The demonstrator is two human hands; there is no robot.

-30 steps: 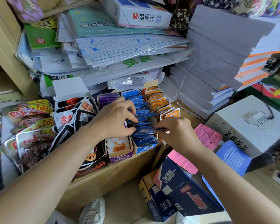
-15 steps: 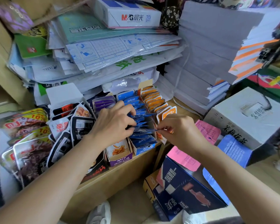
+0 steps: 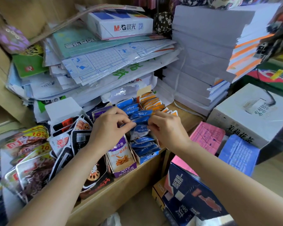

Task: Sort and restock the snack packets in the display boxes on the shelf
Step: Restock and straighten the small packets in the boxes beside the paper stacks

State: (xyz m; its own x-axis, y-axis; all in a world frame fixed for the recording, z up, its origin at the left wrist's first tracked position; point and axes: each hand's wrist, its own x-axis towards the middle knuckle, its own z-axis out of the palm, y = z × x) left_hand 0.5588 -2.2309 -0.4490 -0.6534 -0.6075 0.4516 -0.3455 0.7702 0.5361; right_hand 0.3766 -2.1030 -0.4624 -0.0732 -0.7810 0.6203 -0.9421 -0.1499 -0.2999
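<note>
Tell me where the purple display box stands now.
In the head view, the purple display box stands centre, beneath the left hand, with the blue display box on its right.

A white M&G ream box [image 3: 119,24] marked 70 tops a slanting heap of plastic-wrapped sheets [image 3: 104,62], beside a tall white paper stack [image 3: 203,62]. Further right lie a white carton [image 3: 252,115], a pink sheet [image 3: 207,137] and a blue sheet [image 3: 238,154].
</note>
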